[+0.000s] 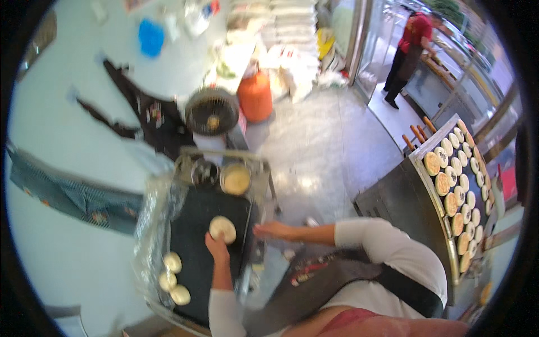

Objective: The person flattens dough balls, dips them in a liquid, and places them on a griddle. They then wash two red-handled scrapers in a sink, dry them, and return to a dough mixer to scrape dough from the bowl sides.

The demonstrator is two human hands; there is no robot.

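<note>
In the head view, just left of and below the frame's centre, the left hand [217,247] has its grip on the lower edge of a round, flat, pale dough disc [224,227], over a black rectangular tray [193,224]. The right hand [274,230], apart from the disc, is blurred; I cannot tell how wide its grip is. Three small cream dough rounds [167,281] lie lower left. Browned and pale round flatbreads [451,204] fill the right side.

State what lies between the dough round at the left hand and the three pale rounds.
In the head view, only bare black tray lies between the dough round and the three pale rounds.
</note>
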